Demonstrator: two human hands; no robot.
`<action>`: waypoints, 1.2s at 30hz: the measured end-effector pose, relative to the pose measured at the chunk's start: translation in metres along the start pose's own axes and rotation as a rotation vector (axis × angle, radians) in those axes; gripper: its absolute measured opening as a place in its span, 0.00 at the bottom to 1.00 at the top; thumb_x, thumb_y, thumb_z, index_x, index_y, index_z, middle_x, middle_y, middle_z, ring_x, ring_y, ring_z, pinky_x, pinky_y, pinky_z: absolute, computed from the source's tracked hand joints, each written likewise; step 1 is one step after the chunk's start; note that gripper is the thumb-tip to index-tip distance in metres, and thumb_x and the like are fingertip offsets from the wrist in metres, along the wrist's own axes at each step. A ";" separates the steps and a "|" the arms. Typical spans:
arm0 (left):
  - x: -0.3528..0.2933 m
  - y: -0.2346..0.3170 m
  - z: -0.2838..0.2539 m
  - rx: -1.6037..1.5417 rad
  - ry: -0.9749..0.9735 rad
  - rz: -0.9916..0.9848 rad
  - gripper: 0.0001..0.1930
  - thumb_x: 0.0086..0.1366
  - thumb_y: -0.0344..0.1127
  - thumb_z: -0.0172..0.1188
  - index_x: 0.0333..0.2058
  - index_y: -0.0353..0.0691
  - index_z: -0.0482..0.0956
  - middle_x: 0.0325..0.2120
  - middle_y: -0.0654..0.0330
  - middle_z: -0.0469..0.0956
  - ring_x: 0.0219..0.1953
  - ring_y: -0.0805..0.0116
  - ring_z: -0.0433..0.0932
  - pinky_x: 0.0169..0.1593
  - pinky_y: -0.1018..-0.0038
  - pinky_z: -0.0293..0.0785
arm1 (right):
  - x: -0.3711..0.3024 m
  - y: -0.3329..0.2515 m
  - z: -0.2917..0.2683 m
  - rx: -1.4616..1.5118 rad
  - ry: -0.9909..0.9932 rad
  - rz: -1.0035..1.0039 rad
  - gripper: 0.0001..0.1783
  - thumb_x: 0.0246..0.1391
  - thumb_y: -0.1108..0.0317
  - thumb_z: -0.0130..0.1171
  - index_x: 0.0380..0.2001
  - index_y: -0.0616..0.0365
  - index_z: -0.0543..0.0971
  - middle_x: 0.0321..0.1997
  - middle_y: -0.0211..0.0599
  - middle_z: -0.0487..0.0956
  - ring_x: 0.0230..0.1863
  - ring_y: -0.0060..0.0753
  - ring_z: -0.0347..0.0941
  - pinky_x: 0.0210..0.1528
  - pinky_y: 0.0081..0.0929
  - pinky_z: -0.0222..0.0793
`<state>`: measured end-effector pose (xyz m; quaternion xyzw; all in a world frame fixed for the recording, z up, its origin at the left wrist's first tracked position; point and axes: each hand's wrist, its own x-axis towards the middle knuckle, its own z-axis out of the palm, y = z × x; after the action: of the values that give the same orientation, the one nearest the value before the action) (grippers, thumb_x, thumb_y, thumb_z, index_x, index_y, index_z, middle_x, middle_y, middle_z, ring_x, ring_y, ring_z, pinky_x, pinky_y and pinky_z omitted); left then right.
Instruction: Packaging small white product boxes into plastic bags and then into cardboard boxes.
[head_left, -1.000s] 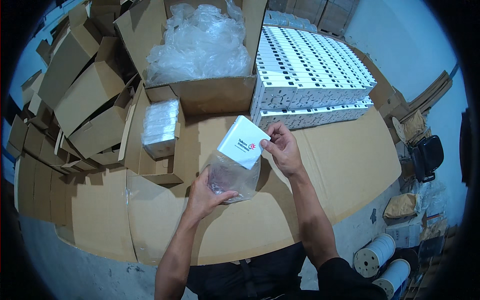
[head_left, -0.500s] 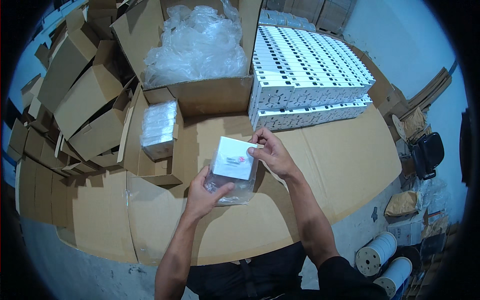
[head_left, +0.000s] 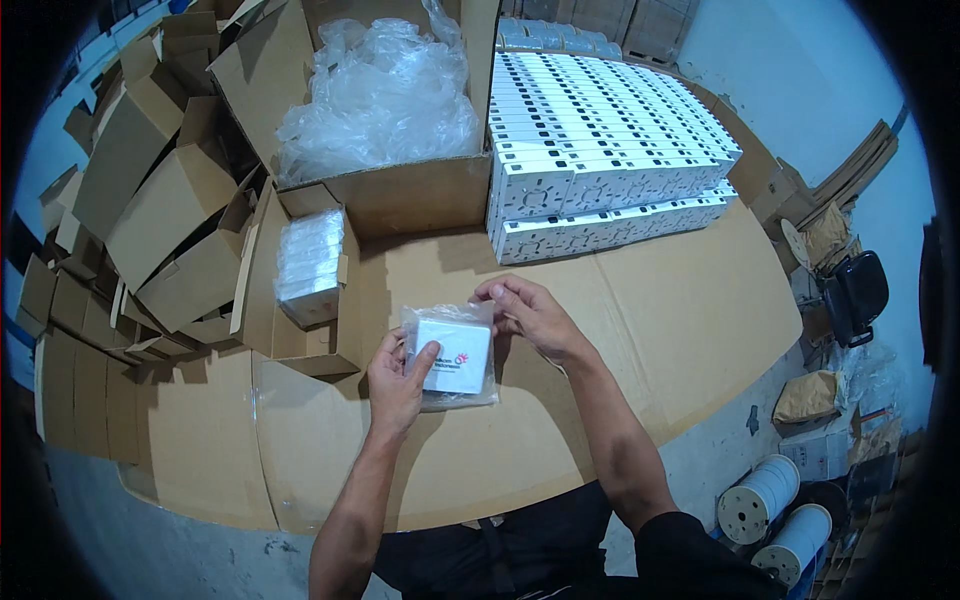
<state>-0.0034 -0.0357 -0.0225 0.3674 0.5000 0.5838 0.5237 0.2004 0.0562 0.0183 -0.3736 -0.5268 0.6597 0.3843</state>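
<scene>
White box (head_left: pixel 458 372): square, in clear bag (head_left: pixel 470 401)
Left grip (head_left: pixel 397 388): pinching box's left side
Right grip (head_left: pixel 538 318): at box's upper right; closure unclear

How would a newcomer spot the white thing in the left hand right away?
On the cardboard work surface, find the big open carton heaped with clear plastic. Nearer the person, the left hand holds a flat, white square case inside a clear bag. Only this one is in hand; the white units stacked at right are bare.
</scene>
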 end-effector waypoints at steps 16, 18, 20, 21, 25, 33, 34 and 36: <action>0.021 0.019 0.011 0.073 0.144 0.085 0.18 0.77 0.42 0.54 0.50 0.33 0.83 0.40 0.65 0.82 0.42 0.78 0.75 0.49 0.78 0.72 | 0.000 0.028 0.024 0.375 0.093 -0.053 0.18 0.71 0.64 0.53 0.52 0.69 0.80 0.48 0.39 0.83 0.49 0.26 0.77 0.54 0.26 0.74; 0.020 0.025 0.011 0.069 0.140 0.123 0.18 0.77 0.41 0.54 0.50 0.32 0.83 0.41 0.64 0.82 0.44 0.77 0.76 0.50 0.78 0.72 | -0.001 0.024 0.022 0.372 0.065 -0.108 0.18 0.71 0.63 0.53 0.52 0.68 0.80 0.48 0.39 0.83 0.50 0.27 0.77 0.56 0.27 0.73; 0.022 0.027 0.014 0.063 0.135 0.163 0.18 0.77 0.40 0.54 0.50 0.32 0.83 0.42 0.62 0.83 0.45 0.76 0.76 0.52 0.78 0.72 | -0.003 0.018 0.017 0.373 0.011 -0.041 0.18 0.70 0.65 0.56 0.56 0.66 0.78 0.51 0.38 0.81 0.53 0.27 0.75 0.59 0.28 0.71; 0.025 0.026 0.020 -0.023 0.136 0.227 0.18 0.77 0.40 0.53 0.50 0.31 0.83 0.43 0.61 0.82 0.47 0.75 0.76 0.54 0.77 0.71 | -0.002 0.018 0.019 0.374 0.012 -0.045 0.18 0.70 0.65 0.56 0.56 0.66 0.78 0.51 0.38 0.81 0.53 0.27 0.75 0.59 0.28 0.71; 0.035 0.024 0.029 -0.241 0.095 0.292 0.19 0.78 0.41 0.51 0.51 0.30 0.80 0.48 0.57 0.81 0.52 0.71 0.76 0.60 0.73 0.71 | 0.000 0.025 0.021 0.155 0.003 -0.175 0.24 0.63 0.73 0.62 0.61 0.65 0.73 0.55 0.36 0.79 0.55 0.26 0.75 0.60 0.28 0.71; 0.048 0.010 0.011 -0.333 -0.051 0.257 0.18 0.77 0.40 0.52 0.54 0.31 0.78 0.52 0.53 0.79 0.55 0.67 0.76 0.61 0.68 0.73 | 0.000 0.024 0.016 0.010 -0.033 -0.178 0.26 0.60 0.79 0.63 0.61 0.67 0.72 0.53 0.36 0.79 0.53 0.25 0.76 0.58 0.27 0.74; 0.047 0.012 0.010 -0.356 -0.080 0.204 0.16 0.76 0.37 0.55 0.54 0.32 0.78 0.51 0.54 0.79 0.55 0.68 0.76 0.60 0.68 0.73 | 0.001 0.024 0.013 0.016 -0.031 -0.175 0.26 0.59 0.79 0.63 0.61 0.66 0.72 0.53 0.36 0.79 0.53 0.25 0.76 0.58 0.27 0.74; 0.045 0.017 0.011 -0.243 -0.111 0.194 0.15 0.74 0.34 0.58 0.53 0.32 0.78 0.50 0.55 0.80 0.54 0.69 0.76 0.59 0.69 0.74 | 0.001 0.024 0.007 0.020 -0.028 -0.168 0.26 0.59 0.80 0.63 0.60 0.66 0.73 0.54 0.36 0.79 0.54 0.25 0.76 0.58 0.27 0.74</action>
<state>-0.0049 0.0118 -0.0080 0.3797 0.3581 0.6665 0.5323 0.1913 0.0503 -0.0045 -0.3146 -0.5551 0.6356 0.4346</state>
